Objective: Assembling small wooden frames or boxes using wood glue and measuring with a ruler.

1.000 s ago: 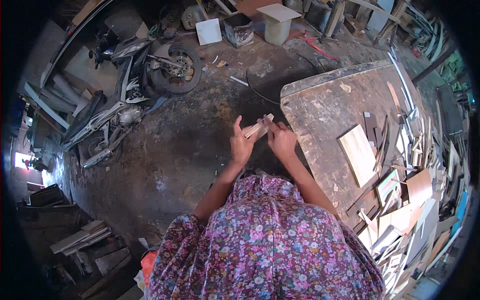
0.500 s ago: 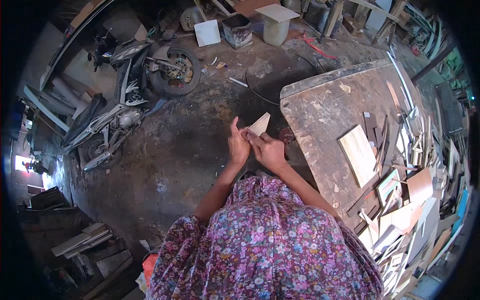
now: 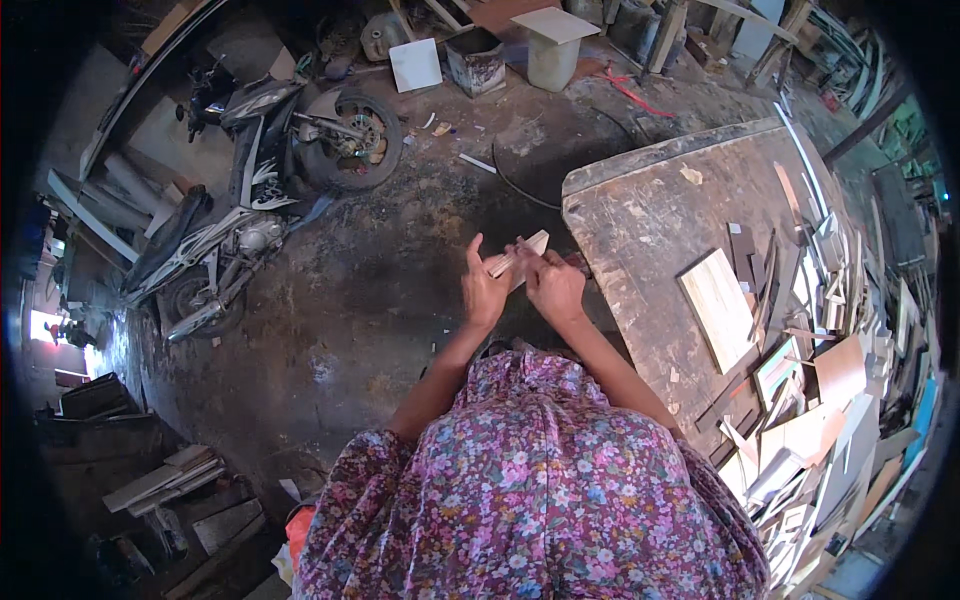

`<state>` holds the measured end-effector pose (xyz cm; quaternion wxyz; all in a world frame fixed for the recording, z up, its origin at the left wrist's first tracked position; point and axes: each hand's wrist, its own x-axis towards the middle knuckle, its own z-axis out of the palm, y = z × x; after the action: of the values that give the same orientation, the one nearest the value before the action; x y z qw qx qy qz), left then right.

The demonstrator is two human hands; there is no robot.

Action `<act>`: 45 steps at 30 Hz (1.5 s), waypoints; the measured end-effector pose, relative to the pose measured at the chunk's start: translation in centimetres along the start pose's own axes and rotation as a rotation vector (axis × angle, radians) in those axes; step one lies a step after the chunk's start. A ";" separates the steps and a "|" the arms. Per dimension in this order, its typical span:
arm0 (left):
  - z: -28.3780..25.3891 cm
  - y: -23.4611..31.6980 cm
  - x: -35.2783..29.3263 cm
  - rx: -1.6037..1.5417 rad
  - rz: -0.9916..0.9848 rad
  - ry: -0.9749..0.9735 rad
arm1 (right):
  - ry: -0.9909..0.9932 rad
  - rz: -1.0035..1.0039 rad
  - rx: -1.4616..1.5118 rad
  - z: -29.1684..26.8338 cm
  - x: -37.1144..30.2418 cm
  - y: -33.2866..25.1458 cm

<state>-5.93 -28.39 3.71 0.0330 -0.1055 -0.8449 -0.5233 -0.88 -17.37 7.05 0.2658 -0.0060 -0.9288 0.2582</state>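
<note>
A small pale piece of wood [image 3: 538, 242] slants up and to the right between my hands, in front of my floral clothing. My left hand [image 3: 482, 298] grips its near left end, with one finger sticking up beside it. The fingers of my right hand [image 3: 557, 288] are bent over the upper face of the wood, partly blurred. Whether they pinch something small against the wood is hidden.
To my right stands a worn worktable [image 3: 635, 290] with a pale board [image 3: 717, 310] and piled wood offcuts [image 3: 800, 440]. A motorcycle [image 3: 245, 205] leans at the left. A black cable [image 3: 520, 190] lies on the stained floor. Stacked planks [image 3: 170, 480] sit lower left.
My right hand has slid right along the wood, uncovering its near left end. The wood's far tip has shifted slightly right and down. My left hand keeps its hold.
</note>
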 end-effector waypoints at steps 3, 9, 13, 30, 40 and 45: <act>-0.2 -0.1 0.5 -0.090 -0.038 -0.004 | -0.090 -0.063 0.073 0.2 -0.4 -0.8; -0.2 0.5 -0.3 -0.056 0.025 -0.077 | 0.062 0.032 -0.056 0.9 0.2 2.2; -0.3 0.7 -0.2 0.003 -0.046 -0.074 | -0.101 -0.068 0.016 0.9 -1.1 0.2; 0.0 0.9 -0.6 0.001 0.022 -0.044 | -0.094 0.077 -0.073 0.7 -1.1 1.2; 0.4 0.1 -0.5 -0.091 0.000 -0.045 | 0.045 0.105 -0.033 1.8 -0.3 2.8; -0.2 0.5 -0.4 -0.058 -0.054 -0.003 | -0.219 0.152 -0.025 0.5 -0.7 0.2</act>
<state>-5.45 -28.38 4.17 0.0144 -0.0847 -0.8320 -0.5481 -0.53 -17.58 6.26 0.1425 -0.0516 -0.9523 0.2650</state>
